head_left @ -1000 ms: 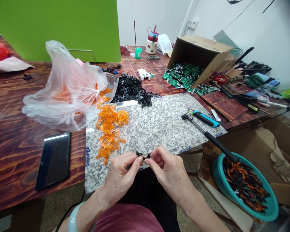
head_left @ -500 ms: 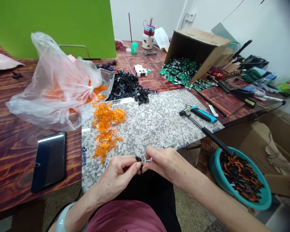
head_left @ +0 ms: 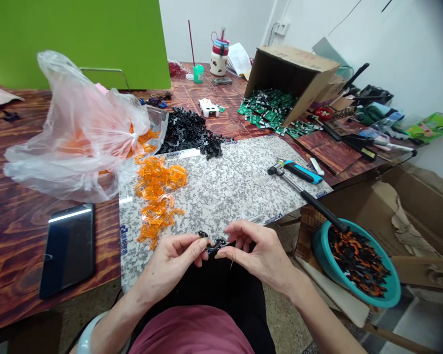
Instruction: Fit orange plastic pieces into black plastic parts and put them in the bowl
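Observation:
Above my lap, at the front edge of the speckled board (head_left: 221,196), I hold a small curved black plastic part (head_left: 217,245). My left hand (head_left: 175,258) pinches its left end between thumb and fingers. At the other end, the thumb and curled fingers of my right hand (head_left: 256,248) close on the part. A thin sliver shows below the right thumb, too small to name. Translucent orange plastic pieces (head_left: 155,184) lie in a column on the board, left of centre. Behind them is a heap of black plastic parts (head_left: 186,130).
A hammer (head_left: 306,196) and a blue-black utility knife (head_left: 302,172) lie at right. A teal basin (head_left: 319,250) below holds black and orange pieces. Green circuit boards (head_left: 269,108) spill from a cardboard box (head_left: 299,56). A plastic bag (head_left: 77,118) and a phone (head_left: 68,250) are left.
My right hand has turned and opened out, its fingers now at the right end of the black part. More of the part shows between my hands. The view has shifted slightly right.

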Action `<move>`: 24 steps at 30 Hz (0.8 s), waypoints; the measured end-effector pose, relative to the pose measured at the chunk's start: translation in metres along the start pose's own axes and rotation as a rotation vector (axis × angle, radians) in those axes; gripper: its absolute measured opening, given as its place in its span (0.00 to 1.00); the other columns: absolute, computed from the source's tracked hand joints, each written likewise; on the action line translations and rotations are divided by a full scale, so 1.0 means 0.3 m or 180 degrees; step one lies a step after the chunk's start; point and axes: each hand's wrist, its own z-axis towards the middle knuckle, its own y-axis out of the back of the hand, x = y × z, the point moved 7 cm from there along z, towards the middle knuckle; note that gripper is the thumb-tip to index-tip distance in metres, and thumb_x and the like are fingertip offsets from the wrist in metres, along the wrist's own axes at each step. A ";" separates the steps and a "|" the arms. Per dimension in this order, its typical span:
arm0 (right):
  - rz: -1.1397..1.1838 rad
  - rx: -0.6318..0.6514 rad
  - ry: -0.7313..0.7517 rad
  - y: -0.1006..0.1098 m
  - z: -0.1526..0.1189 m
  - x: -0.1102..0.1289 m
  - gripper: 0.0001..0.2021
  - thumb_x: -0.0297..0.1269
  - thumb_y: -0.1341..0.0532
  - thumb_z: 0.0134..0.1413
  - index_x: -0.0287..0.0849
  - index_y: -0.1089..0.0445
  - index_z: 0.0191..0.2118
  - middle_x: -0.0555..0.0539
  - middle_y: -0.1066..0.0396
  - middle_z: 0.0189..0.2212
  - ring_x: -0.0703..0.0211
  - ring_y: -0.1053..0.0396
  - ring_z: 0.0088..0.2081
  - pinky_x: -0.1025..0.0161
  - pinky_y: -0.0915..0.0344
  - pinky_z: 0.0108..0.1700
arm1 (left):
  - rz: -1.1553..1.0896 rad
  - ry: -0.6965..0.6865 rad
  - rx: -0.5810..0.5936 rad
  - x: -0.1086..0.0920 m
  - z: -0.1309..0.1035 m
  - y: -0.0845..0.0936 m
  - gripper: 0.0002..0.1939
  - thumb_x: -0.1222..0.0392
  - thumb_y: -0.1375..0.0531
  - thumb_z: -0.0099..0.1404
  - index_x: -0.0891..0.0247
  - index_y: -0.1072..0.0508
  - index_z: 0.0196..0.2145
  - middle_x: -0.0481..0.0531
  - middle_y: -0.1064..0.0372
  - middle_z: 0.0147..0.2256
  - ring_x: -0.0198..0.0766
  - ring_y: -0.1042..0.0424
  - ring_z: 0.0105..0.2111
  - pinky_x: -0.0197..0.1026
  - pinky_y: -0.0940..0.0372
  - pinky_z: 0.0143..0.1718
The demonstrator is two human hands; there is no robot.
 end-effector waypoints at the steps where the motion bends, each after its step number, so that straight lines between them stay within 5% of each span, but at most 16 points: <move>1: 0.0041 0.0028 -0.0027 -0.002 0.000 0.000 0.15 0.43 0.34 0.50 0.40 0.31 0.40 0.50 0.30 0.28 0.67 0.35 0.25 0.70 0.37 0.27 | 0.0003 -0.0006 -0.0019 0.001 0.000 0.002 0.18 0.51 0.42 0.61 0.64 0.26 0.19 0.48 0.32 0.18 0.33 0.38 0.20 0.33 0.44 0.22; 19: 0.0263 -0.0034 0.0000 -0.030 0.013 0.025 0.04 0.34 0.38 0.55 0.41 0.26 0.37 0.50 0.29 0.27 0.65 0.33 0.27 0.68 0.35 0.30 | 0.0076 -0.0266 -0.0047 0.013 0.005 0.003 0.18 0.50 0.43 0.64 0.64 0.23 0.25 0.48 0.30 0.20 0.30 0.39 0.18 0.31 0.43 0.19; 22: 0.0252 0.0082 0.0061 -0.036 0.020 0.036 0.04 0.32 0.38 0.56 0.42 0.26 0.37 0.51 0.28 0.27 0.65 0.32 0.28 0.68 0.35 0.30 | -0.0203 -0.0125 0.0086 0.017 0.004 -0.014 0.22 0.48 0.43 0.63 0.65 0.25 0.19 0.51 0.26 0.21 0.32 0.32 0.20 0.32 0.37 0.24; 24: 0.0064 -0.0111 0.0213 -0.028 0.021 0.047 0.05 0.31 0.38 0.56 0.42 0.26 0.39 0.49 0.27 0.30 0.64 0.31 0.28 0.68 0.34 0.30 | -0.0619 0.0005 0.0066 0.024 0.003 -0.025 0.19 0.48 0.41 0.63 0.64 0.22 0.23 0.52 0.23 0.24 0.35 0.27 0.25 0.34 0.33 0.30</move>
